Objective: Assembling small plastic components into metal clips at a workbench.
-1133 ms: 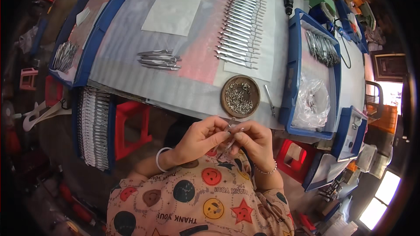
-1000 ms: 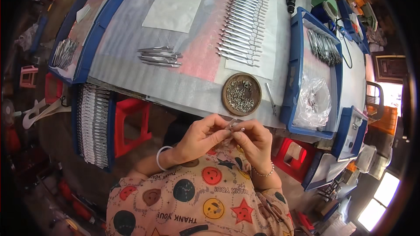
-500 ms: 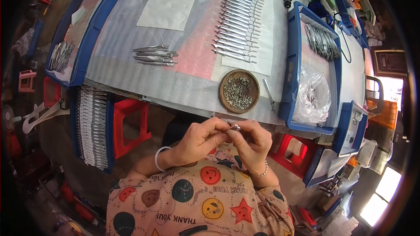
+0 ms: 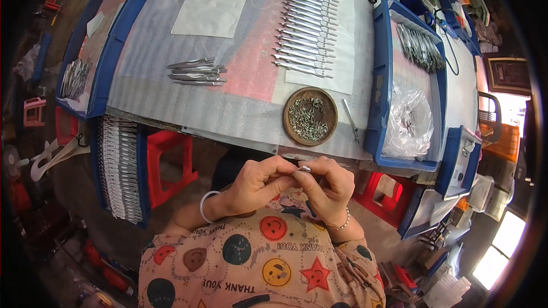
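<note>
My left hand (image 4: 260, 183) and my right hand (image 4: 330, 189) meet in front of my chest, just off the table's near edge. Thumbs and fingers of both are pinched together on a small shiny metal piece (image 4: 305, 169). Most of it is hidden by the fingertips, so its kind does not show. Beyond my hands, a round brown bowl (image 4: 286, 115) holds many small metal pins (image 4: 308, 124). Right of the bowl lies a thin pen-like metal tool (image 4: 350, 118). Farther back, a long row of slim silvery metal tools (image 4: 307, 27) rests on white paper.
A small pile of flat metal pieces (image 4: 197, 72) lies left on the foam-covered table (image 4: 165, 102). Blue trays stand at the left (image 4: 121, 43) and right (image 4: 377, 97), the right one with metal tools and a plastic bag (image 4: 408, 122). Red stools (image 4: 153, 168) stand below.
The view has shifted slightly, so the table things sit a little more to the left. Both hands keep their pinch, and the metal piece has turned slightly between the fingertips.
</note>
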Action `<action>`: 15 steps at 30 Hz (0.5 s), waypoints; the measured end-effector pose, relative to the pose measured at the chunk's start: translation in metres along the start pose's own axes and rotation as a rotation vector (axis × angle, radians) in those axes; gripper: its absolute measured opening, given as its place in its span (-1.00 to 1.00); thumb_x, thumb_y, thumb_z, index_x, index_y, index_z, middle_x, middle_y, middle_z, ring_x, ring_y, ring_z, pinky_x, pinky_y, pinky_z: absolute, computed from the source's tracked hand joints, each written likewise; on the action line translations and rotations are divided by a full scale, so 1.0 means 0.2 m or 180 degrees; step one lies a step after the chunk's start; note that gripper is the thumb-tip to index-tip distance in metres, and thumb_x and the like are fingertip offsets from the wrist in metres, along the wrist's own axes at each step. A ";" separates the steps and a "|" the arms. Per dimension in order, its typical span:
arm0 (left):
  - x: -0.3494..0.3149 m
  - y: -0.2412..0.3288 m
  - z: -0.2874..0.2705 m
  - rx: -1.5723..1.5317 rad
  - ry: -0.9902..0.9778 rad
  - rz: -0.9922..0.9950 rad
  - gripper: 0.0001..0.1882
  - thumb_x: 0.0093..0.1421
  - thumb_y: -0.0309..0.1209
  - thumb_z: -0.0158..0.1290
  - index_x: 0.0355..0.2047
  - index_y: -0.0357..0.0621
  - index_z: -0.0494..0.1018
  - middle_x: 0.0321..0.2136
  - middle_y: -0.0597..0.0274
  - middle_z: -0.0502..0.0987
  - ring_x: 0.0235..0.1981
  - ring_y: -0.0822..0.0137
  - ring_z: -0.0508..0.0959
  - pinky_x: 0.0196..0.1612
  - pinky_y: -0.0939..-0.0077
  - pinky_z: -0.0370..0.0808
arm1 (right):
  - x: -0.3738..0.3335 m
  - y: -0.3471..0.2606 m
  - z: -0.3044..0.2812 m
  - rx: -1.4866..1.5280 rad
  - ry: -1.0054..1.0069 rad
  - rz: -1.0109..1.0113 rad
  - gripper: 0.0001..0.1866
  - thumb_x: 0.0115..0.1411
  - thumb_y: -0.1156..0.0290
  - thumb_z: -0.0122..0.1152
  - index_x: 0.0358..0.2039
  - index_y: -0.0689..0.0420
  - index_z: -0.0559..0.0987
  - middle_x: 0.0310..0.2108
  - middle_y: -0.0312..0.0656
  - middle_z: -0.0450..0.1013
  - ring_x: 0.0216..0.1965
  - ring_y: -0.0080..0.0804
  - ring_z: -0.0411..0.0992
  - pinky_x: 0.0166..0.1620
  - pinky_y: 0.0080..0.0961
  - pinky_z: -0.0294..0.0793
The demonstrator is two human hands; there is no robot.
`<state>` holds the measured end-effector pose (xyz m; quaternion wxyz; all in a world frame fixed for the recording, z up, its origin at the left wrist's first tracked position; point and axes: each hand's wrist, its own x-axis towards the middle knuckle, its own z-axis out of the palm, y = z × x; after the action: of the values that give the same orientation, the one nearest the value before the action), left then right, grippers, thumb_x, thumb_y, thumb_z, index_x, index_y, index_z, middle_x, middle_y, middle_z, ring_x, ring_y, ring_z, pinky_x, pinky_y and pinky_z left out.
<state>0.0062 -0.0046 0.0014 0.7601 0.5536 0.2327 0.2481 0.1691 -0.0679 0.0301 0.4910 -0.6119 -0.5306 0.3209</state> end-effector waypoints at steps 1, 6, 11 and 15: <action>0.00 0.00 0.00 0.0056 -0.0040 -0.0014 -0.84 0.22 -0.56 0.00 -0.20 -0.37 0.37 -0.39 0.15 0.57 -0.32 0.52 0.55 -0.27 0.67 0.50 | 0.00 0.01 0.00 0.0001 0.0000 0.0009 -0.86 0.00 0.61 0.31 -0.41 0.29 0.53 -0.52 -0.21 0.47 -0.53 -0.57 0.40 -0.45 -0.70 0.36; 0.03 0.06 0.00 0.0053 -0.0041 -0.0209 -0.86 0.23 -0.54 -0.01 -0.22 -0.37 0.37 -0.43 0.18 0.58 -0.37 0.56 0.53 -0.32 0.69 0.48 | 0.01 0.01 0.01 0.0280 -0.0058 0.0783 -0.89 0.04 0.54 0.28 -0.46 0.27 0.51 -0.60 -0.21 0.48 -0.61 -0.63 0.43 -0.55 -0.72 0.37; 0.07 0.09 -0.03 -0.0233 -0.0216 -0.0935 -0.91 0.24 -0.54 -0.04 -0.29 -0.35 0.33 -0.47 0.23 0.54 -0.41 0.59 0.49 -0.38 0.72 0.43 | 0.07 0.04 0.01 0.1637 -0.0040 0.1883 -0.88 0.10 0.56 0.19 -0.52 0.26 0.44 -0.60 -0.29 0.44 -0.64 -0.69 0.34 -0.61 -0.77 0.29; 0.11 0.07 -0.05 -0.0200 -0.0235 -0.0953 -0.90 0.23 -0.50 -0.01 -0.34 -0.30 0.33 -0.55 0.28 0.50 -0.51 0.61 0.47 -0.48 0.74 0.40 | 0.10 0.10 0.03 0.2477 -0.0037 0.2349 -0.86 0.12 0.50 0.18 -0.52 0.20 0.43 -0.65 -0.31 0.39 -0.75 -0.71 0.21 -0.70 -0.76 0.15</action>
<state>0.0148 0.0193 0.0111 0.8136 0.4974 0.2767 0.1187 0.1756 -0.0462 0.0129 0.5331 -0.5288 -0.1247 0.6486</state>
